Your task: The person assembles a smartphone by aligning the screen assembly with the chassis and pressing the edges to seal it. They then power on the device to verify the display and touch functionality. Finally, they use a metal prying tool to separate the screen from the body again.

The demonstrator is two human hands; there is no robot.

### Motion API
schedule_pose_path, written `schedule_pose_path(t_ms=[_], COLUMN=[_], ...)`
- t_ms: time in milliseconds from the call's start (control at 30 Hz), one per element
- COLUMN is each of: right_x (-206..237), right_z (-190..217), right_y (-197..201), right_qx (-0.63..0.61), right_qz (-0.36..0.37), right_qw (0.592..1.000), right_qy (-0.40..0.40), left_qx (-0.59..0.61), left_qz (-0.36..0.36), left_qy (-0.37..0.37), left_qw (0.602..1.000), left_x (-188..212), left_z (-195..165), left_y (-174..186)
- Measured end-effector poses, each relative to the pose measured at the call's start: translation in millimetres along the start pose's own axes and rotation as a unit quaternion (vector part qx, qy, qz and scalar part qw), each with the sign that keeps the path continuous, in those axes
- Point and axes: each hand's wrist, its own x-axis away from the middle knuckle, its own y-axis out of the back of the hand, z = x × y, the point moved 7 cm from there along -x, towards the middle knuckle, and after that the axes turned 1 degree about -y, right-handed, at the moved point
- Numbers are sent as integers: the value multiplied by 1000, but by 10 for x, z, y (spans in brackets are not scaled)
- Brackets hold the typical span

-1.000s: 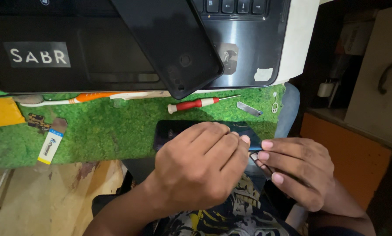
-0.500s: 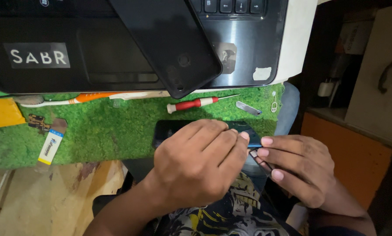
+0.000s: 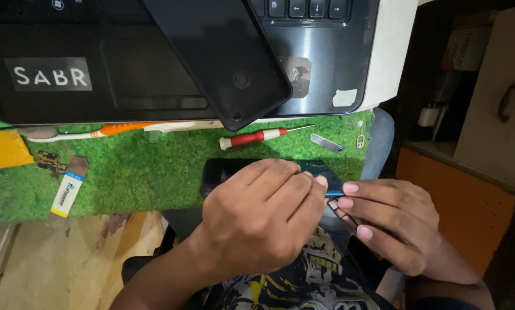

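A dark phone (image 3: 223, 170) lies at the near edge of a green turf mat (image 3: 154, 166). My left hand (image 3: 263, 221) covers most of it, fingers curled over its top and gripping it. My right hand (image 3: 395, 221) is at the phone's right end, fingertips pinching a small thin blue-tipped tool (image 3: 333, 194) against the phone's edge. Most of the phone's body is hidden under my left hand.
A black laptop (image 3: 125, 69) sits at the back with a black phone back cover (image 3: 223, 57) lying on it. A red-handled screwdriver (image 3: 251, 138), a metal pick (image 3: 326, 143), an orange-and-white toothbrush (image 3: 96, 132) and a small white tube (image 3: 65, 192) lie on the mat. A cabinet (image 3: 498, 115) stands right.
Both hands stay on the phone. They have shifted slightly, with the right fingertips working at the phone's right edge.
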Motion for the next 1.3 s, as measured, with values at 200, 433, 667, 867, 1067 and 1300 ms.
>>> schedule_pose_path(t_ms=[200, 433, 667, 867, 1067, 1300], right_x=[52, 83, -237, -646, -738, -562], right_z=[-16, -378, -1091, -1286, -1309, -1119], right_y=[10, 41, -84, -217, -191, -50], right_qx=[-5, -180, -217, -180, -74, 33], right_qz=[16, -103, -125, -86, -88, -155], right_qw=[1000, 973, 932, 940, 947, 964], right_qy=[-6, -103, -262, -277, -299, -212], left_qx=[0, -12, -49, -15, -49, -47], left_qz=[1, 15, 52, -40, -67, -119], left_qy=[-5, -8, 8, 35, 93, 149], left_qw=[1000, 1000, 997, 998, 992, 981], left_x=[1, 5, 9, 54, 101, 184], left_z=[2, 29, 64, 205, 320, 508], left_y=[15, -9, -177, -48, 49, 329])
